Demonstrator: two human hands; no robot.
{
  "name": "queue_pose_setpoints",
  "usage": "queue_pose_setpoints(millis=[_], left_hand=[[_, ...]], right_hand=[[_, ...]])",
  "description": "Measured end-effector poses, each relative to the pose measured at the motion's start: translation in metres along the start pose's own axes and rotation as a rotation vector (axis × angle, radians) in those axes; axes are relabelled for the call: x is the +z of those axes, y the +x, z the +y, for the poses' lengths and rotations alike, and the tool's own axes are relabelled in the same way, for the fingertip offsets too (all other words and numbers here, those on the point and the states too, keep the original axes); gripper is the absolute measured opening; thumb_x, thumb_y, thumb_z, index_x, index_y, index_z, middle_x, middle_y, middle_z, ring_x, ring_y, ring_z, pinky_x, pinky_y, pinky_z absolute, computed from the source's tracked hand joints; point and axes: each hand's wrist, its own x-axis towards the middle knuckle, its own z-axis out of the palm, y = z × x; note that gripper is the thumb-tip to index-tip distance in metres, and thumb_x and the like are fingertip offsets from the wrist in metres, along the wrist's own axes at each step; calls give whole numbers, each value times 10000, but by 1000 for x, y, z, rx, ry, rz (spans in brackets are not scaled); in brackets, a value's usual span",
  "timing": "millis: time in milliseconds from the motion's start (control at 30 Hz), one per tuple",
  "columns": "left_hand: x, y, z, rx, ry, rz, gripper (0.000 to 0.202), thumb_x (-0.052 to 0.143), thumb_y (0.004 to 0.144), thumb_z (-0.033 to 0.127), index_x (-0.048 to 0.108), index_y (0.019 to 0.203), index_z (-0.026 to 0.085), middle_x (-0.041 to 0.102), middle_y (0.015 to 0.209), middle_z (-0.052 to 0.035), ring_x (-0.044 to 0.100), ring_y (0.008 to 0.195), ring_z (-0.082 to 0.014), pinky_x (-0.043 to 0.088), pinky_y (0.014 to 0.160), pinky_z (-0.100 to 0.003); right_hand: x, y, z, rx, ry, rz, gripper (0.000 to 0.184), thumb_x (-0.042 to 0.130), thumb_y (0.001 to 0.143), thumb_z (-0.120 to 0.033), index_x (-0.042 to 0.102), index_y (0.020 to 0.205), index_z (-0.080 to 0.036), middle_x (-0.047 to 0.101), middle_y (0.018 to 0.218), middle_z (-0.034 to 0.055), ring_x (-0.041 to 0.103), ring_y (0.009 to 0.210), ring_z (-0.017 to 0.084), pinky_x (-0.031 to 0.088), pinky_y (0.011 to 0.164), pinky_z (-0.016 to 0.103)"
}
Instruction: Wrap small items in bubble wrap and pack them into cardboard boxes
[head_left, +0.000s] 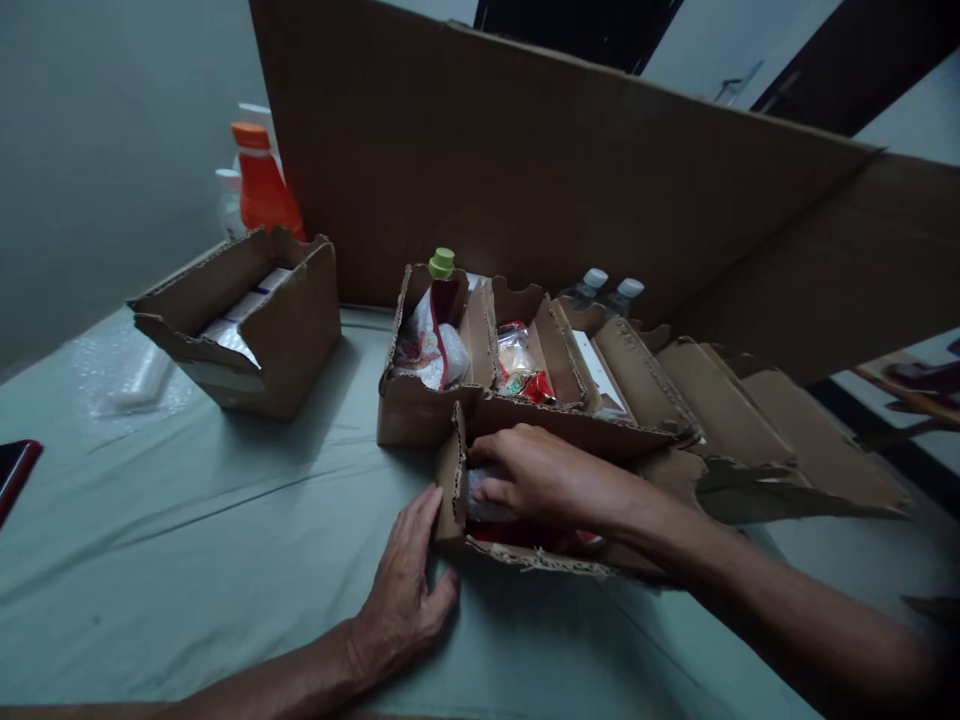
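We see a pale green cloth over the table, plain and creased. The cardboard boxes and the big cardboard sheet behind them are brown, their torn edges paler. One bottle is orange, cap and all; another carries a light green cap. Two bottles farther back have white caps. Red and white packets show in the middle compartment. At the left edge lies something dark with a red rim.

The setting appeared to be a room in a home: a table under pale green cloth, rough hand-cut cardboard trays of groceries, an orange-capped bottle, plain walls and dark doorways behind
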Motion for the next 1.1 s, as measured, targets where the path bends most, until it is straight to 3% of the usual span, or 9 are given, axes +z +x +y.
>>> queue_pose_setpoints(millis=[100,233,433,567,667,733,867,1000,1100], left_hand=[[0,0,1,18,4,5,789,548,790,135,286,1531,202,424,1532,-150,402,1418,-313,362,1173,-535],[0,0,0,-2,13,17,783,558,781,144,311,1523,190,444,1515,-153,431,1392,-312,384,1159,-513],[4,-1,-6,19,35,18,796,558,783,146,295,1533,180,458,1500,-160,446,1383,-312,403,1146,-505],[6,-2,-10,67,63,38,797,546,794,142,275,1543,174,459,1504,-159,444,1394,-304,401,1154,-502],[6,-1,-12,73,55,45,798,546,789,142,285,1543,169,456,1514,-158,440,1406,-304,399,1160,-499],[6,-1,-14,70,44,42,799,551,778,146,305,1538,171,457,1516,-158,436,1412,-310,394,1163,-510],[5,2,-18,75,20,47,799,562,757,150,338,1524,170,453,1521,-163,422,1425,-324,371,1174,-545],[-3,1,-13,53,-15,71,774,573,775,171,347,1515,174,435,1527,-170,407,1433,-332,351,1179,-564],[-17,-2,3,-3,-70,103,746,587,830,223,323,1528,224,403,1553,-151,398,1438,-319,340,1181,-562]], right_hand=[[7,-3,6,49,75,60,330,632,858,-203,736,1172,-187,762,1105,107,704,1006,259,480,786,279],[11,3,-1,63,93,25,225,637,842,-157,776,1018,-138,774,1022,136,721,911,263,471,708,272],[17,-2,6,-14,476,-22,347,673,773,-130,737,1112,-165,788,936,22,707,783,167,462,620,195],[22,-2,2,40,339,42,341,653,770,-65,751,1083,-156,789,980,47,716,847,179,469,661,198],[14,-5,-5,40,243,42,280,667,801,-114,762,1062,-150,788,995,79,723,872,209,476,673,222],[6,-20,-3,23,209,160,279,668,827,-177,753,1092,-159,779,1054,92,719,936,234,498,729,253],[9,-95,21,101,221,658,297,563,909,-323,726,1130,-210,764,1122,75,720,965,240,539,799,323],[63,-182,61,350,424,988,315,588,865,-511,745,973,-261,784,907,49,738,780,233,577,700,338],[120,-206,86,503,682,1025,333,626,808,-535,728,917,-237,783,847,70,742,732,244,598,678,356]])
